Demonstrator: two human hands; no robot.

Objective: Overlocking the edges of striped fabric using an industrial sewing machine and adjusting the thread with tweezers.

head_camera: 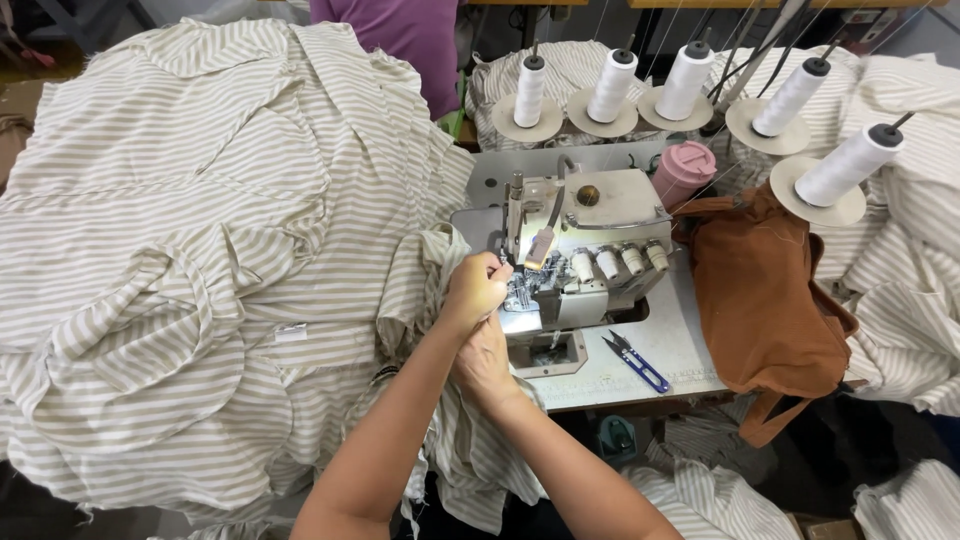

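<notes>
An overlock sewing machine (pixel 590 235) stands on a pale table, its small lamp lit over the needle area. My left hand (pixel 475 288) is closed on a fold of beige-and-white striped fabric (pixel 415 275) right at the presser foot. Just below it, my right hand (pixel 483 362) pinches the same fabric at the machine's front edge. Both hands touch each other. The fingertips are partly hidden by the cloth.
A big heap of striped fabric (pixel 200 250) fills the left side. Several white thread cones (pixel 612 88) stand behind the machine, beside a pink cup (pixel 683 170). A brown bag (pixel 765 290) and blue-handled snips (pixel 636 362) lie at right. A person in purple (pixel 400 30) is beyond.
</notes>
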